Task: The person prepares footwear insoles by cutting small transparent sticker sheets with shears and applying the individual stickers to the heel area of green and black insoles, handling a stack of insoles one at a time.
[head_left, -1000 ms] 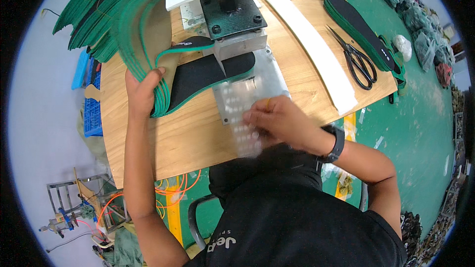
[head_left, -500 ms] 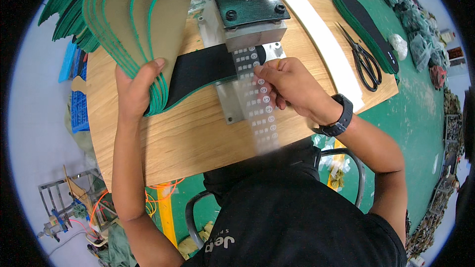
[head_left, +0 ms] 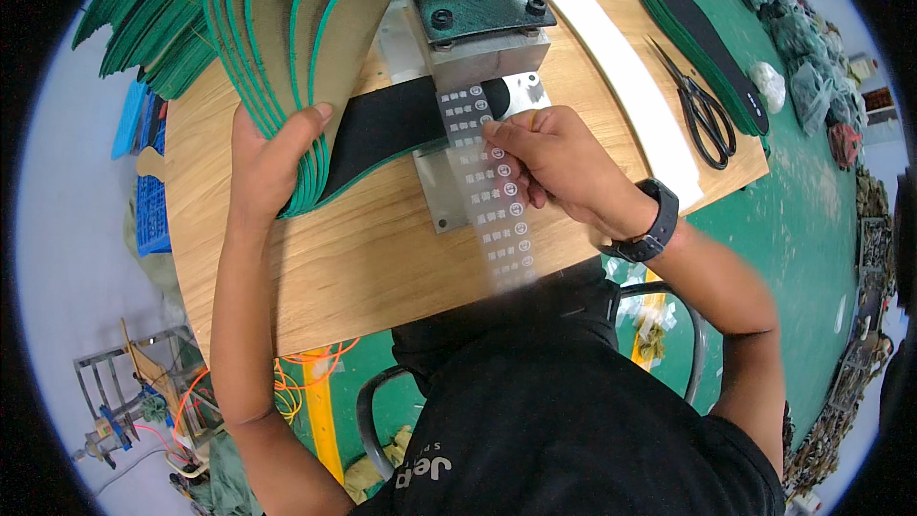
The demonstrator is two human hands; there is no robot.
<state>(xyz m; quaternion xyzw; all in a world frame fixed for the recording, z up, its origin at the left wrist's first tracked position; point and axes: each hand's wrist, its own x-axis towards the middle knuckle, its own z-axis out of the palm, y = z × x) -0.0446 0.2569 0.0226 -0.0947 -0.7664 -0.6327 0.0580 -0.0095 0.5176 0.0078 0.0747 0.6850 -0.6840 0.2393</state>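
My left hand [head_left: 275, 161] grips a fanned bundle of insoles [head_left: 330, 29], tan on the faces toward me with green edges. One black-topped insole [head_left: 382, 124] extends rightward from beside this hand onto the metal plate [head_left: 445, 199] of a press. Between thumb and fingers, my right hand [head_left: 559, 162] pinches a clear strip of transfer labels [head_left: 499, 193] with rows of white print. The strip's far end lies over the black insole, just in front of the steel press block [head_left: 489, 59]; its near end hangs toward the table edge and is blurred.
Scissors [head_left: 705, 115] and a stack of black-and-green insoles [head_left: 707, 57] lie at the right of the wooden table [head_left: 353, 277]. A curved white strip [head_left: 621, 76] runs beside the press. More green-edged insoles [head_left: 158, 29] are piled at the far left.
My left hand and the fanned insoles have shifted a little right. My right hand has drawn the label strip slightly left and away from me over the black insole.
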